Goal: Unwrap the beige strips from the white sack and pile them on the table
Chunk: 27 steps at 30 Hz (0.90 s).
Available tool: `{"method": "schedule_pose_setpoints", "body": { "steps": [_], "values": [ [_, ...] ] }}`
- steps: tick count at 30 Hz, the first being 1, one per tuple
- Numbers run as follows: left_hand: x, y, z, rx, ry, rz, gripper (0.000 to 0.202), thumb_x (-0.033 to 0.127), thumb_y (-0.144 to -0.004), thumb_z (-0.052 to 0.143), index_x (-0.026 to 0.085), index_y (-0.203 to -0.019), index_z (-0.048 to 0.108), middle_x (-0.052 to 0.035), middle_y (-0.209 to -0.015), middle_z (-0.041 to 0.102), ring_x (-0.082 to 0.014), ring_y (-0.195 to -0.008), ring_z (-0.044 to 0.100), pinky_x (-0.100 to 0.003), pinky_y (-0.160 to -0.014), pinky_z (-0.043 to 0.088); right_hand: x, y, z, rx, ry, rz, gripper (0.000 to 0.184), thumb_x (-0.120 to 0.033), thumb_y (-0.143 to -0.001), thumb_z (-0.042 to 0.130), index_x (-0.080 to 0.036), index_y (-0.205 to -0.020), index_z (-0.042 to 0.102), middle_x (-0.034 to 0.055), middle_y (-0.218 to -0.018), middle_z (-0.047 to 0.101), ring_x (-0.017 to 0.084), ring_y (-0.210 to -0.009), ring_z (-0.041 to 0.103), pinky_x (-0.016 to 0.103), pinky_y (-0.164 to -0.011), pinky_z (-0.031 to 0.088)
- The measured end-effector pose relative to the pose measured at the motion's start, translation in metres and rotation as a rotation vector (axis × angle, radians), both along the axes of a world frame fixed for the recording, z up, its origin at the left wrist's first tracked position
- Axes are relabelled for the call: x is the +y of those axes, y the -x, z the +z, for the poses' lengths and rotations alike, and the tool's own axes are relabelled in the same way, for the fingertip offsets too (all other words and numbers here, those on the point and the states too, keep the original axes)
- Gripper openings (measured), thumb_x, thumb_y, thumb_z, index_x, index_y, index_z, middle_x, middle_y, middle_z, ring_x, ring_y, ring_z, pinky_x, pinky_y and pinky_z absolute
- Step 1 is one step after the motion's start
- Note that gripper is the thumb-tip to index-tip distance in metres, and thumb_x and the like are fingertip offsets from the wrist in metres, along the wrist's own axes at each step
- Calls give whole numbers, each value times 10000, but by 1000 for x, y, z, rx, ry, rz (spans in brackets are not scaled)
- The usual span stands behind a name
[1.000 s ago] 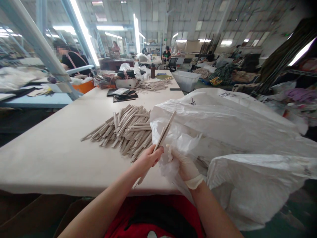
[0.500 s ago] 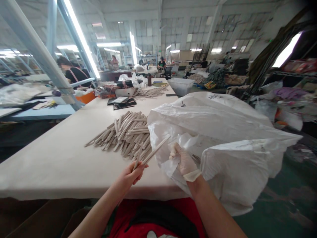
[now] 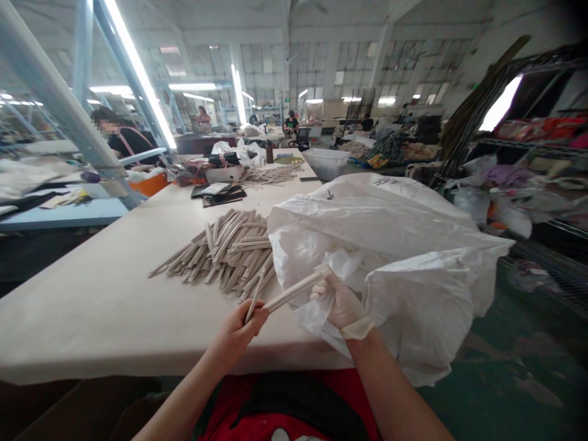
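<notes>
My left hand [image 3: 241, 327], bare, is closed around a few narrow beige strips. One short strip [image 3: 255, 297] sticks up from it, while longer strips [image 3: 294, 291] slant up to the right. My right hand [image 3: 342, 300], in a pale thin glove, is closed with its thumb and fingers at the far end of the longer strips. Thin clear plastic lies against its lower fingers; whether they grip it, I cannot tell. Beyond my left hand lies a loose pile of similar strips [image 3: 225, 251]. A big white plastic sack [image 3: 395, 226] spreads behind and beside my right hand.
The pale table [image 3: 101, 294] runs away from me. Dark flat pieces [image 3: 220, 193], more strips [image 3: 271, 174] and a dark bottle [image 3: 269, 152] are farther back. A translucent bin [image 3: 326, 162] stands beyond the sack. A person [image 3: 126, 141] is at the left behind slanted posts.
The strips' far end, free before, now meets my right hand's fingers. My right thumb has closed over it. The whole view has shifted slightly, with the scene sliding left.
</notes>
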<state>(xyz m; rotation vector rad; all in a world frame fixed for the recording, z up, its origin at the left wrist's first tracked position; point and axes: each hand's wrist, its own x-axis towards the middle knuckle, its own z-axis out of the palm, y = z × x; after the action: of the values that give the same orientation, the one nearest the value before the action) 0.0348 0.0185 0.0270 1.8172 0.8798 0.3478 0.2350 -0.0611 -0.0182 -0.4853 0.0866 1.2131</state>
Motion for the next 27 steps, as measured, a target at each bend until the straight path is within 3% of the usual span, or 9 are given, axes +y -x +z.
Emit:
{"method": "schedule_pose_setpoints", "body": {
  "steps": [3,10,16,23,27],
  "values": [
    [-5,-4,6,-23,30,30,271,425,-713,535,165,-778,499,85,-529,317,-63,-461,293,-196,-442,241,0,3,1,113,9,7,213,-257,-638,746,-173,-682,556,-101,-463,483,31,-389,439,157,-406,416],
    [-4,3,6,-36,112,88,189,330,-710,538,190,-748,416,104,-475,358,-57,-421,313,-181,-431,271,7,-2,-2,87,25,45,212,-271,-676,713,-177,-643,526,-90,-473,477,39,-402,450,157,-415,417],
    [-3,-13,2,-96,222,44,246,399,-756,511,178,-689,427,73,-494,436,-57,-425,389,-183,-451,320,8,-2,-8,63,64,-2,210,-265,-671,716,-178,-641,528,-83,-485,496,42,-401,446,165,-415,423],
    [4,-15,-6,63,125,-42,269,425,-753,500,175,-670,445,63,-510,443,-63,-432,402,-174,-417,334,10,-3,-9,34,119,-29,245,-276,-613,755,-180,-632,531,-88,-483,485,41,-399,424,161,-414,421],
    [5,-12,-8,138,48,-71,231,383,-764,486,175,-668,457,59,-509,449,-63,-433,399,-166,-404,311,13,0,-15,-92,120,9,292,-346,-559,777,-183,-633,547,-81,-468,472,56,-419,415,180,-428,402]
  ]
}}
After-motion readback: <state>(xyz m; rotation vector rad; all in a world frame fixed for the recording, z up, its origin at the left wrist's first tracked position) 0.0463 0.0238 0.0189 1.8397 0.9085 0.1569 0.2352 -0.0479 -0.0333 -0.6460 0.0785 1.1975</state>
